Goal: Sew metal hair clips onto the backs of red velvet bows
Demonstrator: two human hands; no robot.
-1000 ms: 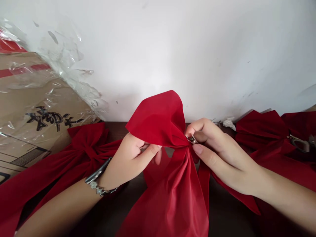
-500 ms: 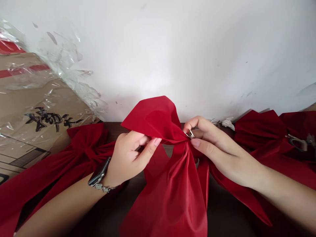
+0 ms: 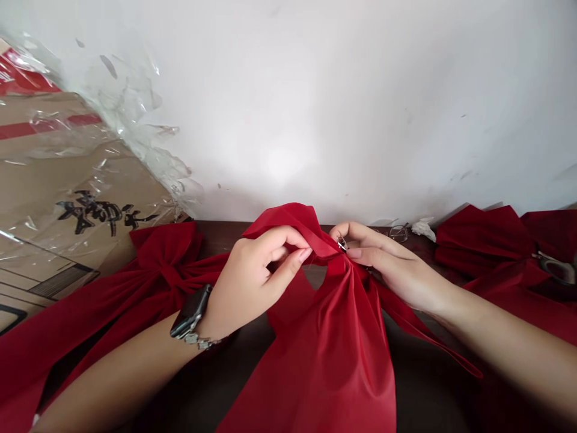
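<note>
A large red fabric bow (image 3: 356, 337) hangs in front of me, gathered at its middle, with long tails falling below. My left hand (image 3: 256, 276), wearing a dark watch (image 3: 192, 311) and a metal bracelet, is closed in a pinch on the lower edge of the bow's upper loop. Whether a thread is also in that pinch is too fine to tell. My right hand (image 3: 392, 261) grips the gathered middle between thumb and fingers. A small shiny metal clip (image 3: 342, 243) shows at these fingertips, partly hidden by them.
Another red bow (image 3: 169, 264) lies at the left, before a plastic-wrapped cardboard box (image 3: 81, 174). More red bows (image 3: 482, 234) lie at the right, with scissors (image 3: 556, 266) on them. Glasses (image 3: 398, 233) and crumpled white paper (image 3: 424, 228) sit by the wall on the dark table (image 3: 216, 236).
My left hand has moved right, closer to the bow's middle. The upper loop has sunk lower and folded over. My right hand stays at the clip.
</note>
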